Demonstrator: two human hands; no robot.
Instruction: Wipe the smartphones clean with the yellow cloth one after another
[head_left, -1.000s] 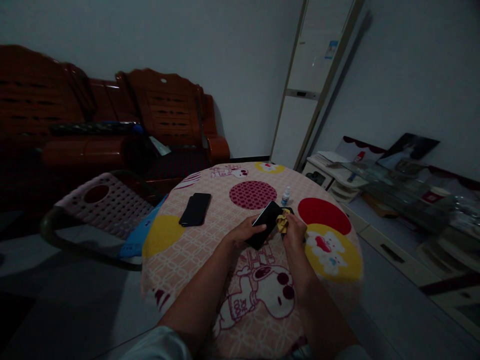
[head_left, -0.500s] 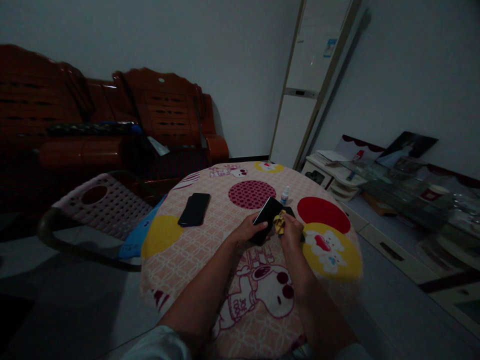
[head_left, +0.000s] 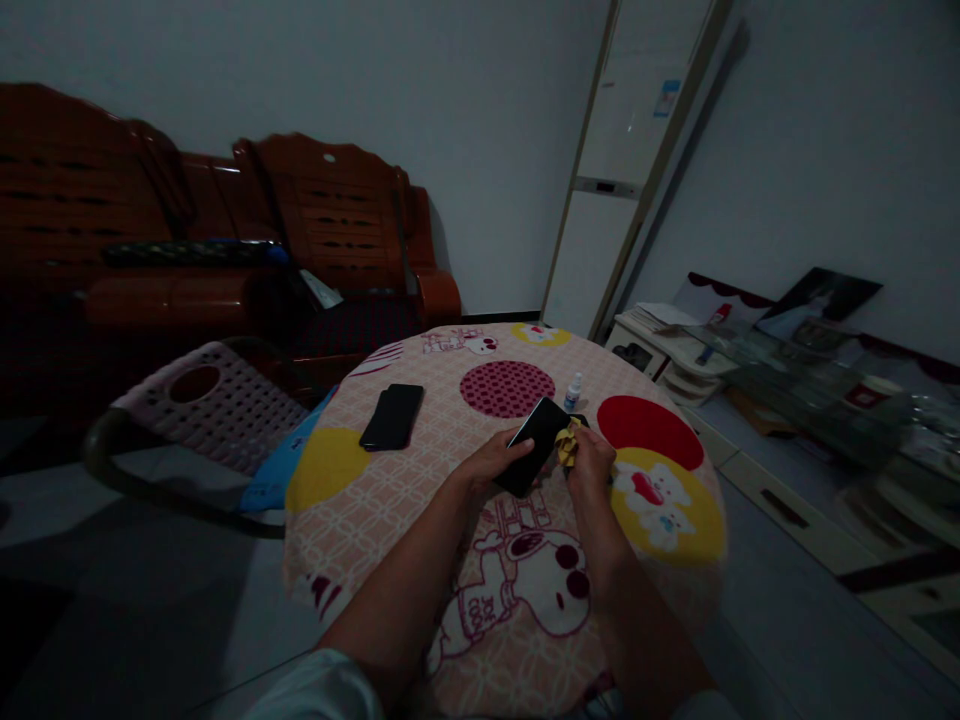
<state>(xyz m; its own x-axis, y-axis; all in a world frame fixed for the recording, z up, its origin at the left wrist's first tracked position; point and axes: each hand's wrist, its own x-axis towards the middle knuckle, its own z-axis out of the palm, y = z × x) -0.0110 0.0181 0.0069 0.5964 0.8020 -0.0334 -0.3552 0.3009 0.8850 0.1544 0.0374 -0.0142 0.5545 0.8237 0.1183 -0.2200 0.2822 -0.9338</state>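
Observation:
My left hand [head_left: 495, 458] grips a black smartphone [head_left: 532, 450] by its left side, thumb on the dark screen, tilted above the table. Pinched in my right hand [head_left: 592, 458] is a crumpled yellow cloth [head_left: 568, 443], close to the phone's right edge. A dark flat object, mostly hidden, lies on the table behind the right hand. Just beyond the phone stands a small white bottle [head_left: 573, 393] with a blue label. Two black phone-like slabs [head_left: 392, 417] overlap at the left of the table.
The round table wears a patterned cloth [head_left: 420, 520]. A woven chair [head_left: 217, 410] stands at its left, with wooden seats [head_left: 330, 210] behind. On the right runs a low cabinet [head_left: 750, 465] with a glass top. A tall white air conditioner [head_left: 600, 230] fills the corner.
My right hand and the yellow cloth have shifted slightly right and down, away from the screen. The phone stays in my left hand. The whole view has moved a little.

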